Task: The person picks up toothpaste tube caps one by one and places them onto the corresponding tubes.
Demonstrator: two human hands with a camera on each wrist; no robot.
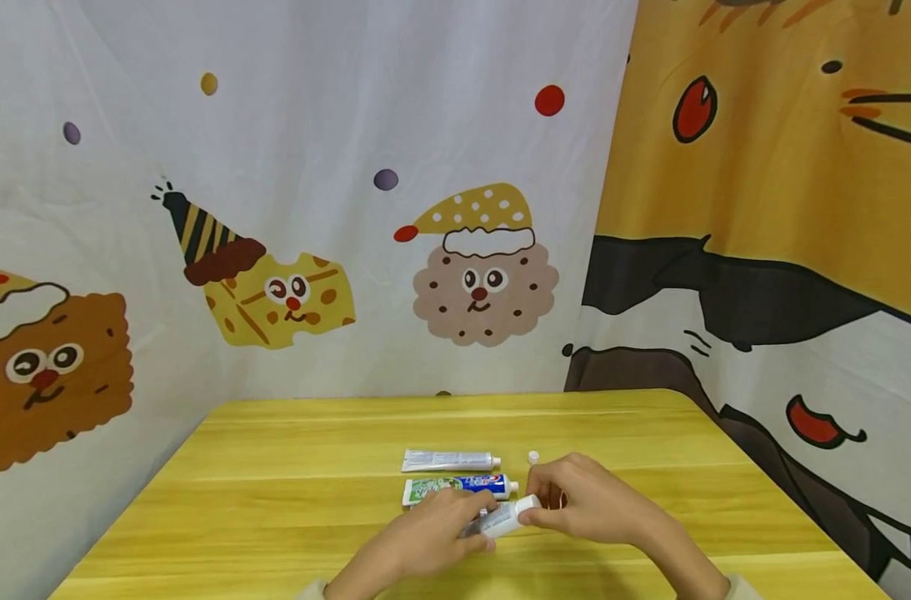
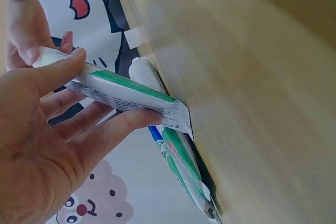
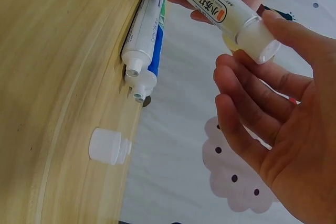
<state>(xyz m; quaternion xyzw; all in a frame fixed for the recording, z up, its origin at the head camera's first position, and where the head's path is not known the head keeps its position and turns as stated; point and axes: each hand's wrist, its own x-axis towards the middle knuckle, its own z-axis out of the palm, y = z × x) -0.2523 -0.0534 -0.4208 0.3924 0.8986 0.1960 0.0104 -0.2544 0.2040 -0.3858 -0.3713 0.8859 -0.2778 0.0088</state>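
Observation:
My left hand (image 1: 434, 533) grips a white toothpaste tube (image 1: 502, 521) with its thumb on one side and fingers on the other. A green stripe and fine print show on this tube in the left wrist view. At the tube's end, my right hand (image 1: 601, 504) pinches the wide white cap (image 3: 258, 41) between thumb and fingers; the cap sits on the tube. Just beyond the hands lies a green and blue toothpaste tube (image 1: 458, 487). A white tube (image 3: 142, 35) beside it, largely hidden by my left hand in the head view, has a bare nozzle.
Farther back on the yellow wood-grain table (image 1: 290, 467) lies a silvery-white tube (image 1: 449, 461), its nozzle pointing right. Right of it stands a small white cap (image 1: 533, 457). Another white cap (image 3: 105, 146) shows in the right wrist view. A cartoon-printed curtain (image 1: 312, 150) hangs behind the table.

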